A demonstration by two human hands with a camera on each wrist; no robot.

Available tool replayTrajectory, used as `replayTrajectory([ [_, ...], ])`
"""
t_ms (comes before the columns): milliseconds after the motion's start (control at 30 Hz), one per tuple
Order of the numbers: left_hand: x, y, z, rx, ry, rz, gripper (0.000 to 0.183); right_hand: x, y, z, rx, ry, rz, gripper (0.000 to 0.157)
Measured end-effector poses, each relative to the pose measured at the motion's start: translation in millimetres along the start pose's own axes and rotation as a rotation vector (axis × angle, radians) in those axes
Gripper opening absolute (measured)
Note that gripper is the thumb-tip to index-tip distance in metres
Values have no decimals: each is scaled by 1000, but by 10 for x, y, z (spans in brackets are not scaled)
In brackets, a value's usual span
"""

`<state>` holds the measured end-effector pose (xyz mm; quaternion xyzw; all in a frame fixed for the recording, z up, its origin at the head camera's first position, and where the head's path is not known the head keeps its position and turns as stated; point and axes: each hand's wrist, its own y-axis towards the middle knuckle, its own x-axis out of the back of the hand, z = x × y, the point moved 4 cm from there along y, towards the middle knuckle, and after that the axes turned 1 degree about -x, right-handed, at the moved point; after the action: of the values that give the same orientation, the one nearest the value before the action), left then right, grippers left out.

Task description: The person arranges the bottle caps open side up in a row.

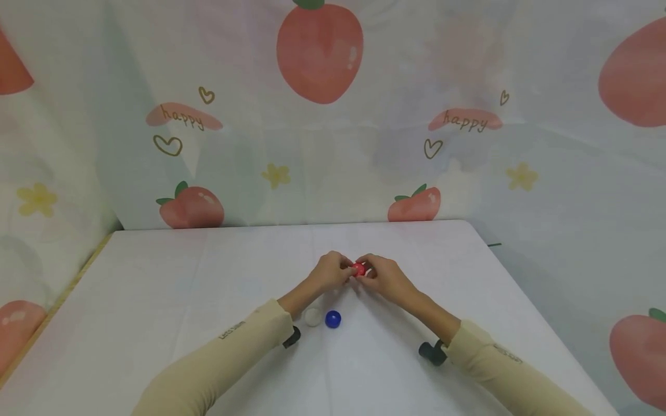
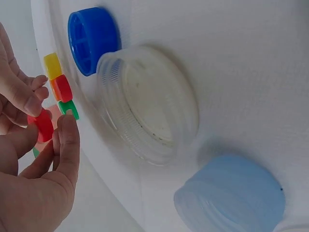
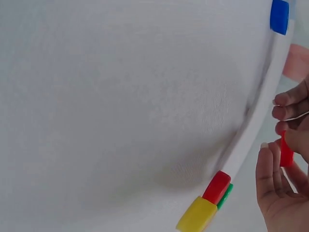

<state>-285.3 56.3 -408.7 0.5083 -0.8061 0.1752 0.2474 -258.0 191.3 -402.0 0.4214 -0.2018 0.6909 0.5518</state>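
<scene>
Clear cap: sat on desk nr L forearm; could've been knocked if arm dropped. L hand: pinched red cap. Blue cap: 1 pc, just beside clear. Red cap: btwn hands; might've slipped if pinches loosened unevenly. R hand: pinched same.

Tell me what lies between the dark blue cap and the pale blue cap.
In the left wrist view, the clear cap lies between the dark blue cap and the pale blue cap.
</scene>
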Motion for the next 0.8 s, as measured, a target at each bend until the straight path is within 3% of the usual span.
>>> replayTrajectory([
  [267, 7, -38, -3, -8, -38, 11, 11, -12, -63, -20, -48, 145, -1, 30],
  [533, 43, -84, -18, -65, -100, -9, 13, 29, -92, -40, -130, 365, 40, 30],
  [800, 74, -142, -34, -152, -65, -33, 11, 53, -119, -46, -185, 593, 74, 31],
])
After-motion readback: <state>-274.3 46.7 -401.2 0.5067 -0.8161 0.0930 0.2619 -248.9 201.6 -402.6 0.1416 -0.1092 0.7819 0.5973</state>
